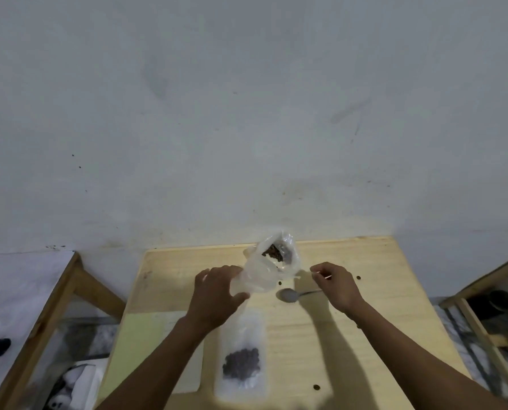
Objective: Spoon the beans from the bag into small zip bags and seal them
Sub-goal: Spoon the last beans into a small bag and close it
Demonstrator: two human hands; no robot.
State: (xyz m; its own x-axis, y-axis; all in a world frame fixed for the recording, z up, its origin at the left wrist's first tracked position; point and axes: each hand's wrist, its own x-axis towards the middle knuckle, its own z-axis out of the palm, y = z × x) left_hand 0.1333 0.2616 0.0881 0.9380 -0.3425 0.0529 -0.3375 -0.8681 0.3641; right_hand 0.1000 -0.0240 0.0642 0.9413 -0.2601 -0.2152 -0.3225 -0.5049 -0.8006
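Observation:
An open clear bag of dark beans [279,251] stands at the far middle of the wooden table [380,306]. My left hand [217,294] grips a clear plastic small zip bag [257,278] just in front of the bean bag; where the two plastics meet is hard to tell apart. My right hand [335,287] holds the handle of a metal spoon [288,295], whose empty bowl lies low over the table, right of the small bag. A small zip bag with beans in it [240,362] lies flat near me, between my forearms.
Loose beans [316,387] lie scattered on the table. A pale flat sheet or stack [187,374] lies under my left forearm. A wall rises behind the table. Wooden-framed furniture stands at the left [54,291] and the right [483,279].

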